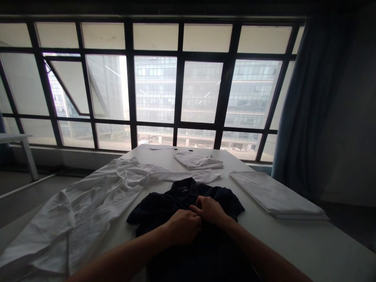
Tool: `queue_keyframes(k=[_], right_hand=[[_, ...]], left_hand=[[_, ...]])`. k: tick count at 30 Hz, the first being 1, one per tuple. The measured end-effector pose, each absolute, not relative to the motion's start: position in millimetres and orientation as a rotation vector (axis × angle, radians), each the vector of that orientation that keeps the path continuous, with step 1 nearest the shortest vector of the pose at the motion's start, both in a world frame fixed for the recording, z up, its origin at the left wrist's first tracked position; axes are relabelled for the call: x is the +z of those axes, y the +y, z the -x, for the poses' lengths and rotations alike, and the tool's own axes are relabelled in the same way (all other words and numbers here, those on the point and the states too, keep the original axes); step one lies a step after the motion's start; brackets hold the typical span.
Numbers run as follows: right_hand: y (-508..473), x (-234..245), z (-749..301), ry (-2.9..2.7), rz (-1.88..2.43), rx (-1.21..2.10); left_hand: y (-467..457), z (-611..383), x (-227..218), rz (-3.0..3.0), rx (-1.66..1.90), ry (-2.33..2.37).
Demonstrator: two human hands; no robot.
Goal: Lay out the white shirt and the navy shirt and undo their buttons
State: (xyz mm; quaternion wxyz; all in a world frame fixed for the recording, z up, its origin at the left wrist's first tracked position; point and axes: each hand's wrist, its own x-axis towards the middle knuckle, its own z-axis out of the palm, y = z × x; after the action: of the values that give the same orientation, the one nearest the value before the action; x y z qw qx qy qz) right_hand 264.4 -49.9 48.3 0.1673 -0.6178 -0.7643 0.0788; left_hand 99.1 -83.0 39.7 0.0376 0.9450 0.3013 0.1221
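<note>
A dark polo shirt [164, 205] lies flat on the white table [293, 243], collar pointing away from me. My left hand [183, 226] and my right hand [208, 209] rest close together on its chest, just below the collar. Both sets of fingers are curled and pinch the dark fabric. The shirt's lower part runs toward me, beneath my forearms. To the left, a crumpled white long-sleeved shirt [88, 203] spreads over the table and hangs past its edge, with one sleeve stretching behind the collar of the dark shirt.
A folded white garment [198, 160] lies at the far end of the table, and a flat folded white cloth [273, 194] lies to the right. Paper [155, 147] lies at the far edge. Behind are a large gridded window [155, 90], a blue curtain [305, 109] and a small white table [17, 137].
</note>
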Motion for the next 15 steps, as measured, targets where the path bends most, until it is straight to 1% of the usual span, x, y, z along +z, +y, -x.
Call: queue_keyframes(k=[5,8,12,15], right_hand=[[-49.3,44.7,-258.8,-2.255,1.832,0.131],[-48.8,47.2,-259.8,-2.221,1.786,0.101],[-45.4,48.3,-265.4,-2.044,1.567,0.346],[-43.8,45.2,-268.1,-1.905,1.38,0.649]], left_hand=[[-83.3,-99.1,41.8,-2.827,0.42,0.876],[-76.5,-97.6,38.0,-2.634,0.561,0.973],[-58.5,-92.7,29.5,-2.133,0.811,1.266],[-44.8,-88.6,23.7,-1.837,0.822,1.261]])
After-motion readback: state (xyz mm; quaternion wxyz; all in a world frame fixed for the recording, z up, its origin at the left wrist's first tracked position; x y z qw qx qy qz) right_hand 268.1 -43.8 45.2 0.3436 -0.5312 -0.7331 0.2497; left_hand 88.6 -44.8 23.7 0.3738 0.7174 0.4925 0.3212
